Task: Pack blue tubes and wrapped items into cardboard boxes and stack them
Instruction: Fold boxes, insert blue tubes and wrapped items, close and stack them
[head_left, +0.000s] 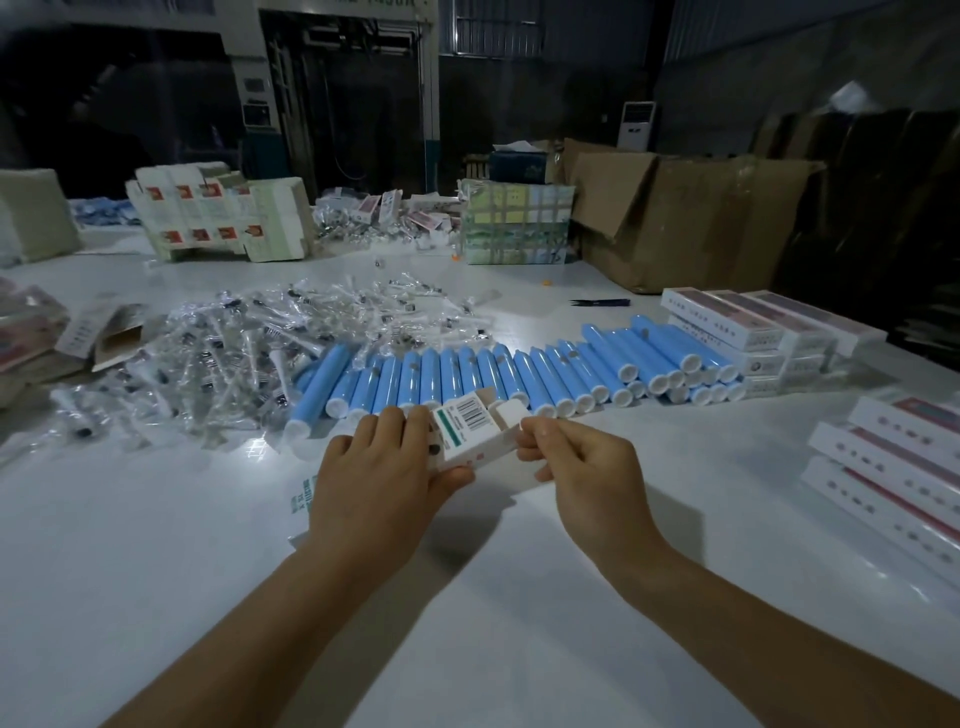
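Observation:
A small white carton (470, 434) with a barcode label and a green stripe is held over the white table (156, 545), its end flaps open. My left hand (382, 470) grips its left side, thumb underneath. My right hand (582, 470) pinches its right end flap. Just behind lies a long row of blue tubes (519, 371) with white caps, side by side. To their left spreads a heap of clear-wrapped items (244, 353).
Stacks of packed white-and-red boxes stand at the right edge (893, 457) and behind the tubes (763, 327). A big brown cardboard box (691, 218), flat carton bundles (218, 218) and a strapped bundle (514, 223) line the back. Black scissors (600, 302) lie mid-table.

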